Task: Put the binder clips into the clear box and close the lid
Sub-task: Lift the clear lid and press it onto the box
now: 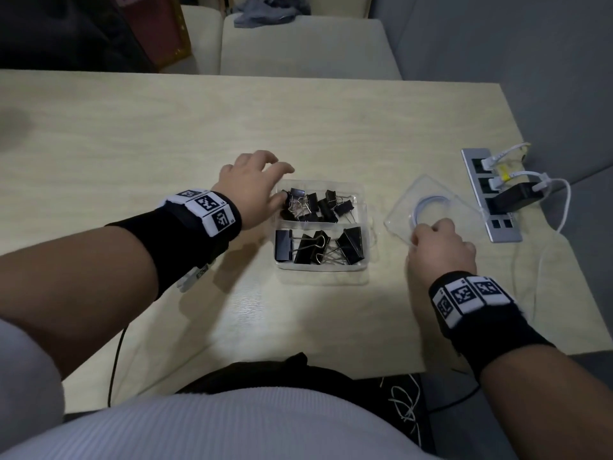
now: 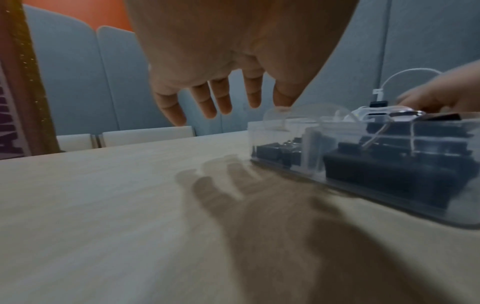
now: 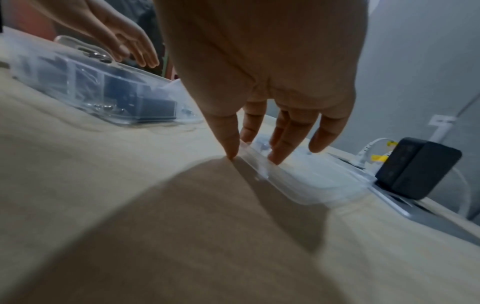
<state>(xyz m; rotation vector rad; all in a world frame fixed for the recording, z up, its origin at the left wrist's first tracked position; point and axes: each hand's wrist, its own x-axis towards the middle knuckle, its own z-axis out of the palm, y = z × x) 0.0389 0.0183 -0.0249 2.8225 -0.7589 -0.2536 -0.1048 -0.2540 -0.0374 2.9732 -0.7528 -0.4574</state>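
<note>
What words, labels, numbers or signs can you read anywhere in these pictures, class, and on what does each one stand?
No text can be read in full.
Wristband on the left arm: black-and-white square code markers, patterns only; tiny marks beside them too small to read.
Wristband on the right arm: the same kind of markers, no readable text.
Brown board at the left edge of the left wrist view: large pale letters, cut off and blurred, unreadable.

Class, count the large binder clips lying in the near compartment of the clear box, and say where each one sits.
4, side by side in the near compartment of the clear box: far left, left of middle, right of middle, right end. Overlaps may hide more.
</note>
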